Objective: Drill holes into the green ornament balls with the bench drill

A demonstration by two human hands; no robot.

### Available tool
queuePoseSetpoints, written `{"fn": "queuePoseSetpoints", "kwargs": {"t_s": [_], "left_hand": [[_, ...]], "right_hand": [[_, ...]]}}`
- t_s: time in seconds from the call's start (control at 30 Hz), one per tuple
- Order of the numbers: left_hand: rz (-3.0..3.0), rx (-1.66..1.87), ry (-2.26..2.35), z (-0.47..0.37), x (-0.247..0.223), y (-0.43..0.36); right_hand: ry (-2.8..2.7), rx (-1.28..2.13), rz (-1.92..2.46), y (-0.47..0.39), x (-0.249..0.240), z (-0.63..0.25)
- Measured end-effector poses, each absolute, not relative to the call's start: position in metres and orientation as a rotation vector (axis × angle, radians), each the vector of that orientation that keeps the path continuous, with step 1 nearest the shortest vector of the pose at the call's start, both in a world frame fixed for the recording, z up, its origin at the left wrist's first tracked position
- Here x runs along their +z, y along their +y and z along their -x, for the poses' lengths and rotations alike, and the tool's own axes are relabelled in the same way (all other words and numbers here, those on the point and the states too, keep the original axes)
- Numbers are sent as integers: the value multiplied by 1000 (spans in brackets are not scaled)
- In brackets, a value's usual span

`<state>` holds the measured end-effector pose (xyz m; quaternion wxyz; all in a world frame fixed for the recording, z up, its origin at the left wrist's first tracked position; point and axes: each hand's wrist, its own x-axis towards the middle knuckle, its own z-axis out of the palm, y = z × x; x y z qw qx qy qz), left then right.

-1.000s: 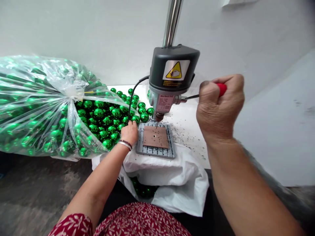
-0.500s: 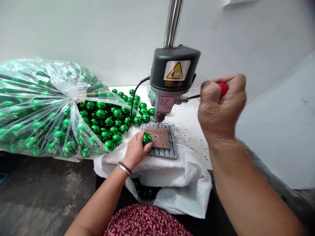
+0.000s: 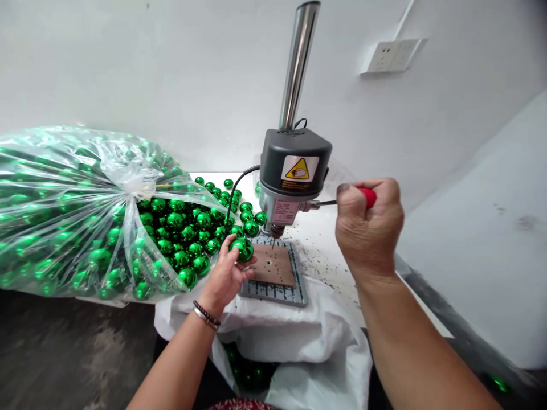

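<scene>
A shiny green bauble (image 3: 242,249) is held in the fingers of my left hand (image 3: 226,278), at the left edge of the drill press base. My right hand (image 3: 370,222) is closed around the red knob (image 3: 368,197) of the press lever. The small bench drill press (image 3: 294,165) stands between my hands. Its thin drill bit (image 3: 273,244) points down over a brown board (image 3: 276,272) with a hole in it. The board lies on the grey slotted base plate (image 3: 301,296), and dark shavings are scattered on it.
At the left, a clear plastic bag (image 3: 128,188) is full of green baubles, several loose behind it. A white sack (image 3: 316,341) with more baubles hangs at the table's front edge. A black cable (image 3: 231,199) curves left of the drill. Wall sockets (image 3: 391,55) are behind.
My left hand has drawn the bauble left and up off the board, and its fingers have turned upward. My right hand stays on the lever knob. The camera view has tilted up.
</scene>
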<state>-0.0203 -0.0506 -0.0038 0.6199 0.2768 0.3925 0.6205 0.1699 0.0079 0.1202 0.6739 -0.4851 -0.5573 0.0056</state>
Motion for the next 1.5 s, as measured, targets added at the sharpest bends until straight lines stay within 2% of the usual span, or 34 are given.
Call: {"fn": "queuePoseSetpoints", "kwargs": {"t_s": [0.37, 0.53, 0.7, 0.97, 1.3, 1.5], "left_hand": [[-595, 1416, 1018, 23, -9, -33], [-864, 1351, 1286, 23, -15, -13], [-1309, 1114, 1471, 20, -14, 0], [-1649, 860, 1583, 14, -10, 13], [-1724, 793, 1658, 12, -9, 13], [-1863, 792, 1544, 6, -9, 9]], "right_hand": [[-1282, 29, 1095, 6, 120, -171], [-1278, 27, 1087, 6, 121, -170], [-1295, 0, 1088, 7, 122, -170], [-1330, -62, 1073, 10, 118, -171], [-1361, -68, 1100, 11, 118, -173], [-1359, -96, 1151, 10, 118, -172]]}}
